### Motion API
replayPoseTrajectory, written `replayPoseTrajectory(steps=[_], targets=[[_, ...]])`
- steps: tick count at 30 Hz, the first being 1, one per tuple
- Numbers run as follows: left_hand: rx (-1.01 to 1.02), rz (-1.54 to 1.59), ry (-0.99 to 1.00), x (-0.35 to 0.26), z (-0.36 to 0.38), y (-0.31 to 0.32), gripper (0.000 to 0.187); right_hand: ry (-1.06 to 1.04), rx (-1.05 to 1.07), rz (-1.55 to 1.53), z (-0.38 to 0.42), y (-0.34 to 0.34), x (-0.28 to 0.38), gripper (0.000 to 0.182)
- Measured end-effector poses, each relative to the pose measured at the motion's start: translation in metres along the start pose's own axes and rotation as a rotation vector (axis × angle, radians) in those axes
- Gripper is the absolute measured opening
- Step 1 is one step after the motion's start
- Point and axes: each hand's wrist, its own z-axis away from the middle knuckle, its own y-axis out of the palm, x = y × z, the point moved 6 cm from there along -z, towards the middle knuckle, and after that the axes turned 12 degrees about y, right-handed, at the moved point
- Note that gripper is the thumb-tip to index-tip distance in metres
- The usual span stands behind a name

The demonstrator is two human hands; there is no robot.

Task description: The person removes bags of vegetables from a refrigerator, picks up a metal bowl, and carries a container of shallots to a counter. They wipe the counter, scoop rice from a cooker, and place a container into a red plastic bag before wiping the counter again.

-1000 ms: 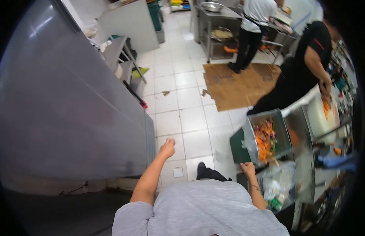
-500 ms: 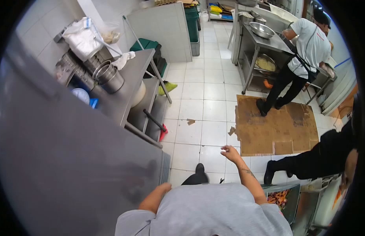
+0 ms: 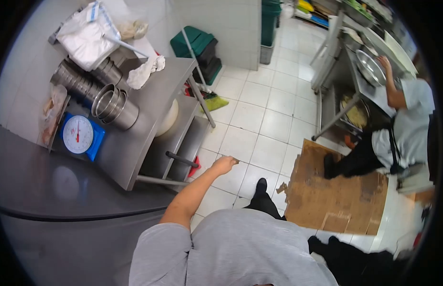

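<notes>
My left hand (image 3: 224, 165) is out in front of me at waist height, above the tiled floor. Its fingers look loosely curled together, and I make out nothing held in them. A small brown scrap (image 3: 236, 161) shows at the fingertips and appears to lie on the floor beyond. Nearest to this hand is the steel table (image 3: 157, 107) with lower shelves, a short gap to its left. On that table are a blue dial scale (image 3: 80, 135), nested steel pots (image 3: 122, 110) and a white cloth (image 3: 146, 72). My right hand is out of sight.
A grey steel surface (image 3: 83, 186) fills the lower left. A broom head (image 3: 214, 103) and a green-lidded bin (image 3: 195, 45) stand behind the table. Flattened cardboard (image 3: 333, 190) covers floor on the right, where a co-worker (image 3: 402, 124) stands at a bench with a steel bowl (image 3: 370, 69).
My view has turned left and moved closer to the steel table. My left hand has swung forward into sight, while my right hand has gone from view. The co-worker's arm now reaches over the bench.
</notes>
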Motion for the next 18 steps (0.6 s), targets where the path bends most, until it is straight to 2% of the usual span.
replayPoseTrajectory(steps=[2, 5, 6, 7, 8, 9, 11, 13, 15, 16, 18], targets=[[0.063, -0.015, -0.058, 0.016, -0.006, 0.012, 0.04, 0.065, 0.012, -0.085, -0.027, -0.046, 0.057, 0.032], [0.371, -0.117, -0.154, 0.069, 0.0, 0.038, 0.046, -0.085, -0.077, -0.274, -0.103, -0.138, 0.191, 0.036], [0.33, -0.129, -0.174, 0.099, 0.001, 0.041, 0.05, -0.15, -0.104, -0.34, -0.125, -0.166, 0.241, 0.037], [0.293, -0.136, -0.193, 0.124, 0.005, 0.041, 0.054, -0.104, -0.164, -0.186, -0.152, -0.198, 0.295, 0.033], [0.165, 0.122, -0.498, 0.134, 0.014, 0.024, 0.056, -0.333, -0.18, -0.401, -0.102, -0.239, 0.385, 0.026], [0.03, 0.379, -0.796, 0.137, 0.024, 0.003, 0.057, -0.349, -0.174, -0.455, -0.102, -0.256, 0.431, 0.019], [-0.235, 0.718, -0.977, 0.177, 0.031, -0.021, 0.063, -0.413, -0.052, -0.51, -0.116, -0.263, 0.511, 0.017], [-0.534, 0.829, -0.992, 0.192, 0.022, -0.074, 0.066, -0.413, 0.038, -0.525, -0.103, -0.254, 0.573, 0.017], [-0.804, 0.813, -0.962, 0.238, 0.013, -0.115, 0.066, -0.436, 0.104, -0.535, -0.096, -0.23, 0.618, 0.02], [-0.93, 0.886, -0.886, 0.267, 0.01, -0.134, 0.069, -0.435, 0.135, -0.534, -0.108, -0.206, 0.624, 0.02], [-1.168, 0.923, -0.971, 0.322, 0.011, -0.169, 0.074, -0.436, 0.197, -0.527, -0.133, -0.156, 0.629, 0.021]])
